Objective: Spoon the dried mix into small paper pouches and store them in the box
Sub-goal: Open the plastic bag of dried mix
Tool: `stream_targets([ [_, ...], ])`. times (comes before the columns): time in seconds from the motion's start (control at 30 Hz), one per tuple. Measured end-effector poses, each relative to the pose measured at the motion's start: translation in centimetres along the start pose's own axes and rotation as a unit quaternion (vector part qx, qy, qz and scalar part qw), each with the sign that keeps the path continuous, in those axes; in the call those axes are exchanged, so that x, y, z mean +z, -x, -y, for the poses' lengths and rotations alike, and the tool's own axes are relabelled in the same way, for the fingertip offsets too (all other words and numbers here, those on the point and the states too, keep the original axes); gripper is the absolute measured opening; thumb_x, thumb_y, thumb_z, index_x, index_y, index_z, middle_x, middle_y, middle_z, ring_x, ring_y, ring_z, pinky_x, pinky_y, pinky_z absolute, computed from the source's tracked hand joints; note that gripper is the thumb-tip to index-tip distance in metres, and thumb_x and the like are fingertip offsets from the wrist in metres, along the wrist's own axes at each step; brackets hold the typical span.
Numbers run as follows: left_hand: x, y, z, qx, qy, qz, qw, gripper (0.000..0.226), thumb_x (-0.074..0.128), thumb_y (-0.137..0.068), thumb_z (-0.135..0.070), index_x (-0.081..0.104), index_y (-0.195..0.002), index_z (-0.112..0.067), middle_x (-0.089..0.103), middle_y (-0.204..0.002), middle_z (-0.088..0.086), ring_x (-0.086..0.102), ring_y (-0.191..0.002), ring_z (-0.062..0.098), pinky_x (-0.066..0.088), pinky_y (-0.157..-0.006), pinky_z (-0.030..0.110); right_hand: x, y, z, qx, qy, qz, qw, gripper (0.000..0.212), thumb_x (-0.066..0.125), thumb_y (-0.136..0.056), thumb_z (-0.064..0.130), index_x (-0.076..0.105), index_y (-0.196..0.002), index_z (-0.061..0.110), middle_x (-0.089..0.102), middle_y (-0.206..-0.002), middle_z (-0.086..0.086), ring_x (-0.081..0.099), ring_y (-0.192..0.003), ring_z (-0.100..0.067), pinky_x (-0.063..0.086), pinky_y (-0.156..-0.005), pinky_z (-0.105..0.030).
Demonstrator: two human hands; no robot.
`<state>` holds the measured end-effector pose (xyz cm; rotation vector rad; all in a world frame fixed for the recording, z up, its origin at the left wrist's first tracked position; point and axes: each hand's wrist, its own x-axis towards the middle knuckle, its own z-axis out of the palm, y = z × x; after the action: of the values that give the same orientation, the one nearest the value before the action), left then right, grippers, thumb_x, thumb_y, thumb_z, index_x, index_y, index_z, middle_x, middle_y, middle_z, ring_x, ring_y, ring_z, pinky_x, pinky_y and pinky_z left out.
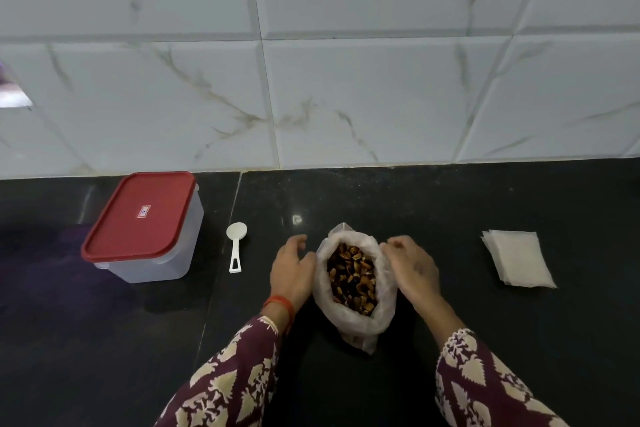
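Patterned sleeves (pixel 239 381) fill the bottom of the view, and from them both hands reach to a white bag (pixel 353 288) standing in the middle of the dark surface (pixel 485 340). Its mouth is spread wide, showing the brown dried mix (pixel 353 279) inside. The left hand (pixel 292 269) lies against the bag's left rim with fingers loosely curved, touching rather than clearly pinching. The right hand (pixel 412 270) has its fingers curled at the right rim, apparently pinching the plastic. Held this way, the opening stays wide and upright, probably so a spoon can go in without spilling.

To the left, a white spoon (pixel 236 246) lies flat, untouched, its bowl pointing toward the wall, near the left hand. Farther left stands the clear box (pixel 152 253), its red lid (pixel 140 215) on; it will have to come off before anything is stored. A stack of paper pouches (pixel 517 258) lies well apart on the right, within easy reach of the right hand. No pouch is filled yet, so the task looks barely begun.
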<state>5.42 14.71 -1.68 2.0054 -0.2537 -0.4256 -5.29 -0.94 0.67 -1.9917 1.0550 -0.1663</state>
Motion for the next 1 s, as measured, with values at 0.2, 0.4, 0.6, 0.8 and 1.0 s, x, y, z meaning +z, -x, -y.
stream_targets([
  [0.2,1.9,-2.6,-1.8,0.104,-0.176,0.032,0.978,0.024,0.052,-0.095,-0.024,0.065,-0.111,-0.012,0.067,-0.103,0.005,0.062,-0.098,0.018,0.041,-0.075,0.018,1.7,-3.6,1.2,-0.147,0.116,0.037,0.982,0.019,0.051,-0.095,0.026,0.067,-0.092,0.014,0.066,-0.092,-0.001,0.063,-0.089,-0.019,0.047,-0.074,-0.029],
  [0.4,1.5,-4.2,-2.2,-0.135,0.155,0.135,0.969,0.013,0.055,-0.081,-0.008,0.066,-0.073,-0.007,0.064,-0.078,0.009,0.06,-0.08,0.023,0.048,-0.077,0.037,2.0,-4.3,2.4,0.176,-0.302,0.155,0.924,0.028,0.047,-0.095,0.017,0.064,-0.075,0.007,0.061,-0.073,-0.01,0.059,-0.069,-0.022,0.047,-0.069,-0.033],
  [0.6,1.9,-4.3,-1.5,0.123,-0.102,0.052,0.986,0.033,0.056,-0.091,-0.024,0.055,-0.124,-0.021,0.048,-0.113,-0.009,0.049,-0.102,0.006,0.039,-0.085,0.018,2.6,-5.4,0.8,-0.164,0.079,0.079,0.98,0.035,0.05,-0.092,0.051,0.056,-0.114,0.024,0.052,-0.106,0.008,0.053,-0.099,-0.009,0.044,-0.079,-0.027],
  [0.8,2.2,-5.6,-1.5,0.242,-0.203,0.019,0.949,0.018,0.058,-0.091,-0.018,0.071,-0.084,-0.008,0.064,-0.079,0.004,0.058,-0.073,0.014,0.038,-0.059,0.011,3.1,-6.7,0.8,-0.242,0.038,0.088,0.965,0.02,0.056,-0.093,0.028,0.064,-0.08,0.015,0.064,-0.081,0.001,0.061,-0.078,-0.01,0.049,-0.072,-0.027],
  [1.0,2.6,-7.5,-2.8,0.081,0.009,0.106,0.991,0.015,0.062,-0.089,-0.023,0.062,-0.078,-0.014,0.062,-0.08,0.0,0.058,-0.077,0.012,0.047,-0.072,0.021,3.1,-8.1,2.2,-0.028,-0.225,0.129,0.965,0.034,0.062,-0.089,0.022,0.057,-0.06,0.005,0.058,-0.065,-0.011,0.055,-0.067,-0.021,0.043,-0.067,-0.033],
])
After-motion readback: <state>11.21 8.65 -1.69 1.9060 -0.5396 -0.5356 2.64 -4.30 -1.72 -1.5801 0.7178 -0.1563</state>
